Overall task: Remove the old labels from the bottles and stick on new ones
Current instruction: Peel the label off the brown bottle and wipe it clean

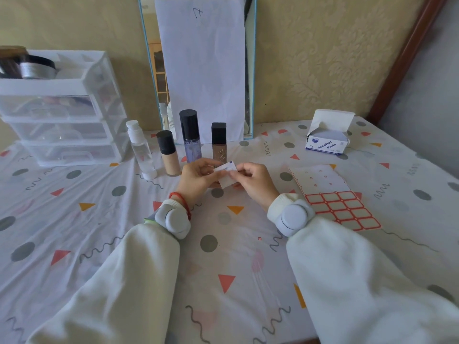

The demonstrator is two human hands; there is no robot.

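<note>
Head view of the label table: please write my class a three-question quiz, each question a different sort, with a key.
1. True or false: both hands pinch the small white sachet.
2. How many bottles stand in front of the blue-framed mirror?
3. The red-bordered label sheet lies nearest: A) left hand B) right hand C) clear plastic drawer unit.

Key: 1 true; 2 four, or five counting the thin clear vial at the mirror's foot; 3 B.

Glossy plastic bottles (189, 135), matt cloth (223, 256)
</note>
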